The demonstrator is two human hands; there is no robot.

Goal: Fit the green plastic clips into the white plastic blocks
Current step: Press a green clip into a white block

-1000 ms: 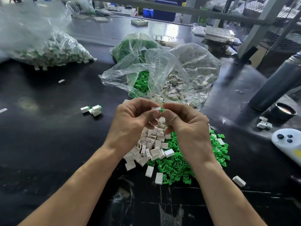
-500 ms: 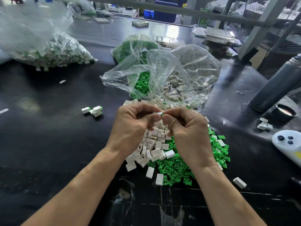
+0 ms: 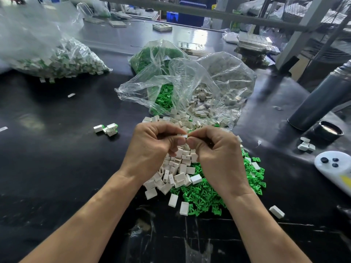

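Observation:
My left hand (image 3: 154, 147) pinches a small white block (image 3: 183, 136) between thumb and fingers. My right hand (image 3: 216, 150) meets it fingertip to fingertip at the block's right end; a green clip there is almost wholly hidden by my fingers. Both hands hover above a loose heap of white blocks (image 3: 176, 171) that lies beside a heap of green clips (image 3: 207, 194) on the black table (image 3: 57, 168). A few assembled white-and-green pieces (image 3: 107, 128) lie to the left.
Behind the heaps lie open clear bags of green clips (image 3: 163, 95) and white blocks (image 3: 212, 99). A bag of assembled pieces (image 3: 57, 61) sits far left. A grey cylinder (image 3: 321, 103), a black cap (image 3: 329, 130), a white controller (image 3: 336, 168) and loose blocks (image 3: 305, 146) are at right.
Both hands have dropped slightly toward the heaps and closed tighter together; the green clip that showed between the fingertips is now nearly out of sight at the block.

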